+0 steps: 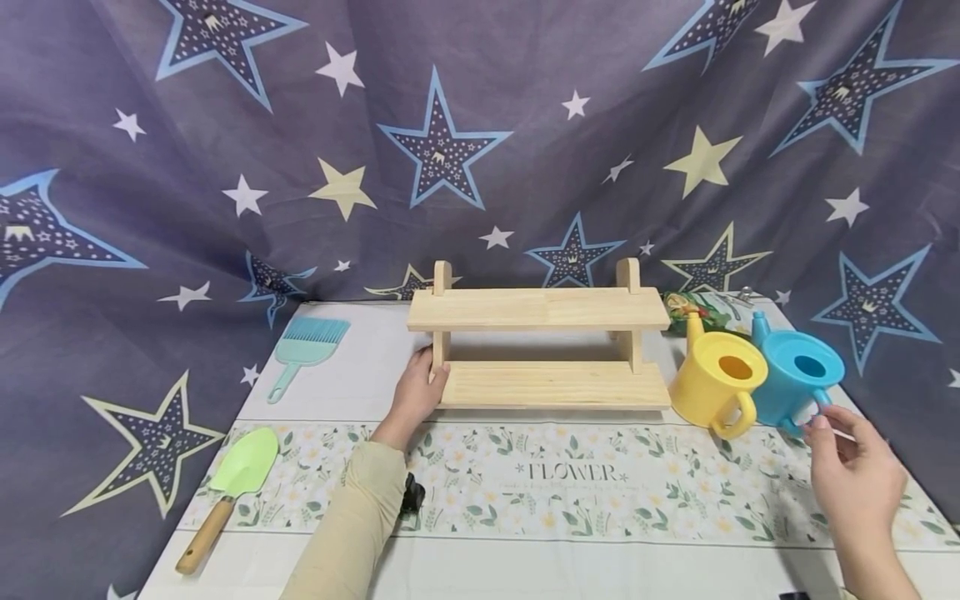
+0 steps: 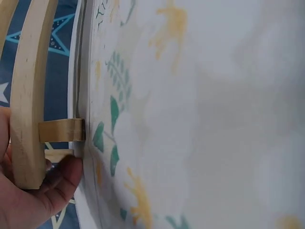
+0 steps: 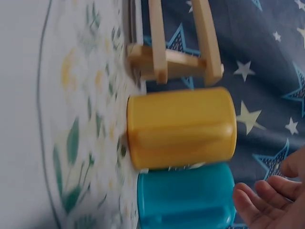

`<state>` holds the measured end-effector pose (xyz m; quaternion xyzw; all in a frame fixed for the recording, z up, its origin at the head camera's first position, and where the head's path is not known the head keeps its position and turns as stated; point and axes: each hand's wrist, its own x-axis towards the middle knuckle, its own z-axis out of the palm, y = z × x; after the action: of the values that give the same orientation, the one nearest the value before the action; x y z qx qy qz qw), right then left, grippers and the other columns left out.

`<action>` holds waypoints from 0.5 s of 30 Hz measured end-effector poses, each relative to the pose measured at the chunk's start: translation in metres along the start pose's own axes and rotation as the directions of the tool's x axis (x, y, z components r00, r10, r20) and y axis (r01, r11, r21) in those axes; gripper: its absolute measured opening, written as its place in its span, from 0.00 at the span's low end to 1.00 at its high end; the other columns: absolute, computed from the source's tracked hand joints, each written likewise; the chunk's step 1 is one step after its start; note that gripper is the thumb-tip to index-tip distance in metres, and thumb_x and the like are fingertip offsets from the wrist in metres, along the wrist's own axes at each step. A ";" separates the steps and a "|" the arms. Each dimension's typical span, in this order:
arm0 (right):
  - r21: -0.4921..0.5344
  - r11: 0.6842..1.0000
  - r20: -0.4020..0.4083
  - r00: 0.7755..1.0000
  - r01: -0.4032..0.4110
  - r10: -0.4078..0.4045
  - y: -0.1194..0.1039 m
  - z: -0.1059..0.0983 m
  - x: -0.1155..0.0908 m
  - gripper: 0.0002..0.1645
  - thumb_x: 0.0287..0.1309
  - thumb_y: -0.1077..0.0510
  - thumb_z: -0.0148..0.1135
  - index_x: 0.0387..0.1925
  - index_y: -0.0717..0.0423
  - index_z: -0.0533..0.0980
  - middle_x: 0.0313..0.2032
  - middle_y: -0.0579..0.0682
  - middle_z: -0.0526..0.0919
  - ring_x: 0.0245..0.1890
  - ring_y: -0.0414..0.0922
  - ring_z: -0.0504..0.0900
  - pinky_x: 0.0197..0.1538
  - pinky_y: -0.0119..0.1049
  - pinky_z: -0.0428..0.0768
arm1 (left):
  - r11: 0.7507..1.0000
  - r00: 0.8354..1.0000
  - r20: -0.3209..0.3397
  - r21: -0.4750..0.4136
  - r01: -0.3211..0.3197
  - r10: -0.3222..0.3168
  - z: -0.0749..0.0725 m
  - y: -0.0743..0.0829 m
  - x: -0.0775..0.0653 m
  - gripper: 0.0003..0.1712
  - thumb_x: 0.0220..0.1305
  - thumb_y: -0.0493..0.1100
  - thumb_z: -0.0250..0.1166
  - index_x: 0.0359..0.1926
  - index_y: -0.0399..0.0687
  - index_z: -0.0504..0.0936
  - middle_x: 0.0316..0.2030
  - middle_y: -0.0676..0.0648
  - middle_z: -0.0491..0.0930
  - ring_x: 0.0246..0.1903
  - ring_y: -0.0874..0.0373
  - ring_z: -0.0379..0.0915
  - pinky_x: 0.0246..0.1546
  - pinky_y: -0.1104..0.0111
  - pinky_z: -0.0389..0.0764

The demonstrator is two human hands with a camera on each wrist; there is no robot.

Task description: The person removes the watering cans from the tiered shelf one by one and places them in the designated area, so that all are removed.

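A two-tier wooden shelf stand [image 1: 551,387] stands at the back middle of the table. My left hand [image 1: 418,390] grips its left end at the lower board, and in the left wrist view the fingers [image 2: 66,179] curl round the board's end. To the right of the stand are a yellow watering can [image 1: 705,383] and, beside it, a blue watering can [image 1: 787,379], both upright with spouts pointing back. My right hand [image 1: 858,471] is at the blue can's handle; the right wrist view has its loosely bent fingers [image 3: 259,198] beside the blue can, not wrapped round it.
At the left lie a teal brush and dustpan [image 1: 307,342] and a green trowel [image 1: 245,467] with a wooden handle. Behind the cans is a printed packet [image 1: 716,310] with a clip. A star-patterned curtain [image 1: 480,233] hangs at the table's back edge.
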<state>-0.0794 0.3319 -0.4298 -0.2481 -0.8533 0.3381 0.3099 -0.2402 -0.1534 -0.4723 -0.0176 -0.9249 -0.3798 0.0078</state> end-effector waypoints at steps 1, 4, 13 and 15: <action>0.021 1.000 0.002 1.000 0.016 -0.016 -0.003 0.001 -0.001 0.21 0.72 0.53 0.51 0.58 0.60 0.75 0.47 0.60 0.83 0.29 0.09 0.62 0.28 0.09 0.62 | 1.000 1.000 0.001 0.012 -0.002 0.002 0.000 0.000 -0.001 0.31 0.75 0.49 0.50 0.73 0.44 0.59 0.71 0.38 0.57 0.69 0.42 0.56 0.68 0.50 0.59; 0.074 0.996 0.009 0.999 0.049 -0.050 -0.011 0.004 -0.004 0.19 0.71 0.54 0.53 0.55 0.61 0.77 0.42 0.57 0.85 0.29 0.10 0.67 0.30 0.09 0.66 | 0.998 1.000 0.000 0.059 -0.007 0.007 -0.002 0.001 -0.004 0.33 0.75 0.50 0.51 0.73 0.43 0.57 0.71 0.37 0.55 0.69 0.40 0.55 0.68 0.48 0.59; 0.187 0.973 0.039 0.989 0.136 -0.146 -0.032 0.014 -0.013 0.17 0.70 0.56 0.56 0.52 0.62 0.79 0.38 0.44 0.84 0.33 0.15 0.73 0.37 0.09 0.69 | 0.975 0.997 -0.016 0.210 -0.069 0.074 -0.007 0.006 -0.020 0.38 0.72 0.49 0.56 0.73 0.36 0.54 0.72 0.33 0.51 0.69 0.37 0.53 0.66 0.46 0.60; 0.203 0.968 0.051 0.986 0.146 -0.160 -0.037 0.017 -0.014 0.17 0.70 0.56 0.56 0.52 0.62 0.79 0.40 0.53 0.85 0.34 0.15 0.73 0.38 0.10 0.70 | 0.969 0.996 -0.006 0.232 -0.083 0.087 -0.009 0.007 -0.025 0.39 0.72 0.50 0.56 0.74 0.36 0.52 0.72 0.33 0.50 0.70 0.37 0.51 0.67 0.47 0.59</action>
<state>-0.0893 0.2922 -0.4179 -0.1378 -0.8418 0.4048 0.3294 -0.2154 -0.1551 -0.4620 -0.0530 -0.9611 -0.2688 0.0334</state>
